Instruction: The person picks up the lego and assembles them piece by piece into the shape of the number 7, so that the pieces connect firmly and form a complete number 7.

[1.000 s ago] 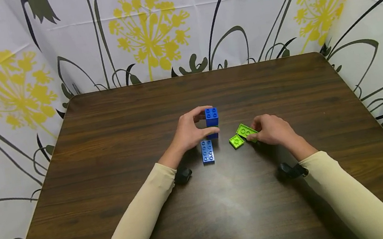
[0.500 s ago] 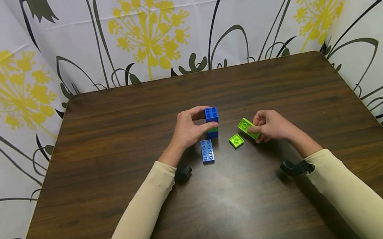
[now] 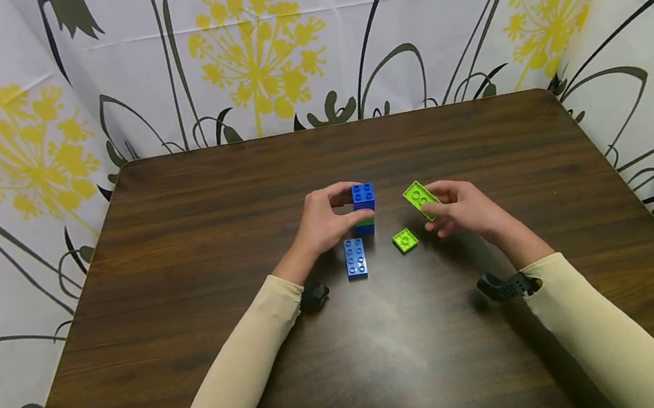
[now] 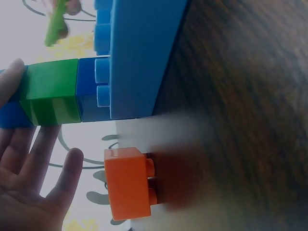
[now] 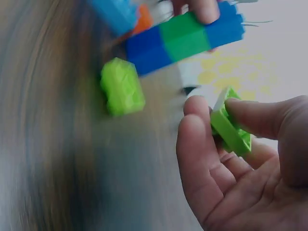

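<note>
My left hand point(image 3: 320, 222) grips a small tower of toy building bricks point(image 3: 362, 193) between thumb and fingers. The left wrist view shows its layers: blue, a green brick point(image 4: 54, 91) in the middle, and blue again. My right hand point(image 3: 465, 207) pinches a lime-green building plate point(image 3: 417, 197) between thumb and fingers, raised above the table with its hollow underside up. Below it on the table lies a small square lime plate point(image 3: 405, 240), also hollow side up. A lighter blue brick point(image 3: 356, 259) lies in front of the tower.
An orange brick point(image 4: 127, 185) stands on the table near the left hand, hidden in the head view. All of this is on a dark wooden table point(image 3: 301, 375). Behind the table hangs a white floral curtain point(image 3: 144, 62).
My right hand has picked the longer lime plate up from beside the small one and carried it upward and away from me. The left hand stays on the tower.
</note>
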A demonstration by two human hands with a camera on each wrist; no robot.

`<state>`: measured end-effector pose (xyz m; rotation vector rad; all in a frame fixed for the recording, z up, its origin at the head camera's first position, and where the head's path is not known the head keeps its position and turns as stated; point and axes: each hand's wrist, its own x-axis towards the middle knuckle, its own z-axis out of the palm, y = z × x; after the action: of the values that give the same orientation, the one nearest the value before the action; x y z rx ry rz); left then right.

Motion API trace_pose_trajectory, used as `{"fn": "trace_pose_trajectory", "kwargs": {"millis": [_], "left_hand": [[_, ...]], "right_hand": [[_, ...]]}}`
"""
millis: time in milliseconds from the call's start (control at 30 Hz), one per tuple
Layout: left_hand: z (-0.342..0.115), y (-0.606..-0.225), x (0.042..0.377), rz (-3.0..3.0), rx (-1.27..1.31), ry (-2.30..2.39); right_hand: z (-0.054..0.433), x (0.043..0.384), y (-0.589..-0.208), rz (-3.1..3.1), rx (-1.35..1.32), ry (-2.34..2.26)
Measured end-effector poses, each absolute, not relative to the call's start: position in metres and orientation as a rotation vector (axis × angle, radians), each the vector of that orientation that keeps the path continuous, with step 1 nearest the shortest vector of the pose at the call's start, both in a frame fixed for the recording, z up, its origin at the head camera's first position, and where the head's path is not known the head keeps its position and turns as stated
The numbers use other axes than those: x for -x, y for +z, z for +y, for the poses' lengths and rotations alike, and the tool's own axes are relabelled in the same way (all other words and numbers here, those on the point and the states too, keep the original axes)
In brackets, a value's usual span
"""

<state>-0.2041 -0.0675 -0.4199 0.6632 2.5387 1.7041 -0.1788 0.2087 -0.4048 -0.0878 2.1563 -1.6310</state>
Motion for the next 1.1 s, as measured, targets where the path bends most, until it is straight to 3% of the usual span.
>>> {"fn": "trace_pose_trajectory", "kwargs": {"millis": [500, 1100], "left_hand": [[-0.067, -0.42, 0.207, 2.558, -0.673, 1.67], [-0.068, -0.422, 0.207, 2.567, -0.664, 1.661]], "right_hand": [[0.183, 0.18, -0.371, 1.602, 0.065, -2.01], [0.17, 0.182, -0.362, 1.657, 0.117, -2.091]]}}
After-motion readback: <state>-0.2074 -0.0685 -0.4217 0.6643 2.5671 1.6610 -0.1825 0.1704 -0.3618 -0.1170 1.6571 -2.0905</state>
